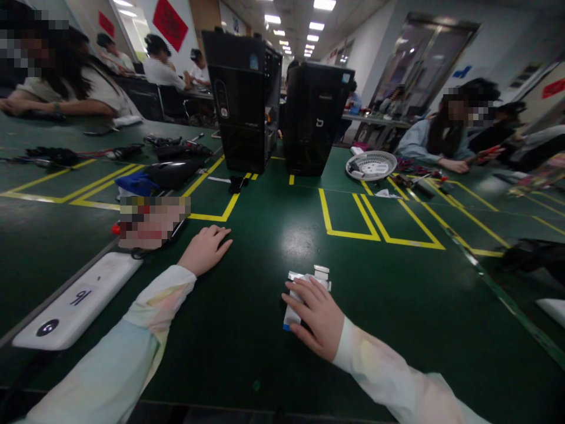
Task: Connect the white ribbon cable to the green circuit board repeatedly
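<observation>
My left hand point(205, 249) rests on the green table with its fingers stretched out and nothing in it. Under my right hand point(318, 318) lies a small whitish flat piece point(292, 311) with a blue lower edge and silvery, connector-like ends point(322, 272). The fingers of that hand are spread over it and hide much of it, so its exact kind cannot be made out. Left of my left hand, a white power bank-like block point(83, 300) marked 16 lies along a seam in the table, near a blurred-out item point(152, 222).
Two black computer towers point(241, 106) point(315, 118) stand at the back middle. A white round basket point(371, 166) with small items is to their right. Cables point(57, 156) and a blue-and-black pouch-like thing point(139, 183) lie left. Yellow tape point(353, 235) marks the green tabletop point(247, 330). People sit around.
</observation>
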`<state>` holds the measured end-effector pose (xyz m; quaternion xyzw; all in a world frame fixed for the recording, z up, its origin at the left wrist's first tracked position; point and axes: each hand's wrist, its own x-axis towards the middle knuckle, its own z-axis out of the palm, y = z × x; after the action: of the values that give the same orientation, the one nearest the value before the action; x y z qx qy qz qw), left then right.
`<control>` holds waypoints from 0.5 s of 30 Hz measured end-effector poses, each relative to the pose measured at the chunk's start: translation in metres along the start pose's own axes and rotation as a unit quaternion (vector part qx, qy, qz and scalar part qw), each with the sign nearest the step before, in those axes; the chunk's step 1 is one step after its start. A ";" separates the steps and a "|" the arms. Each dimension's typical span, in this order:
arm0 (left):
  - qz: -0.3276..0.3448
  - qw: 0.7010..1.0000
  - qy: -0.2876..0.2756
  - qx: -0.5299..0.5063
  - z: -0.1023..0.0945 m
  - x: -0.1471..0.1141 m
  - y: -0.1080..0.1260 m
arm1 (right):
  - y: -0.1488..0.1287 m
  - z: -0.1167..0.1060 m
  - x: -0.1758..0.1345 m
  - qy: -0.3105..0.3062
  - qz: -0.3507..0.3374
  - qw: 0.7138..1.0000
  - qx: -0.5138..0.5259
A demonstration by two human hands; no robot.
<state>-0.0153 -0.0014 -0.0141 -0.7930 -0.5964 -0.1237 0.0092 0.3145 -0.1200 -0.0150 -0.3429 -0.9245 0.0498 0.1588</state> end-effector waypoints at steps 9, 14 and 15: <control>0.018 0.999 0.032 0.005 0.007 0.002 -0.004 | -0.081 0.031 0.021 -0.023 -0.007 0.999 0.028; 0.011 0.999 0.042 0.000 0.009 0.005 -0.007 | -0.165 0.105 0.050 0.094 -0.068 0.993 -0.006; 0.008 0.999 0.043 -0.003 0.010 0.005 -0.008 | -0.181 0.119 0.058 0.118 -0.054 0.992 0.000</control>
<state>-0.0196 0.0074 -0.0234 -0.7920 -0.5884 -0.1596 0.0330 0.1219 -0.2178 -0.0757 -0.2956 -0.9166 0.0007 0.2692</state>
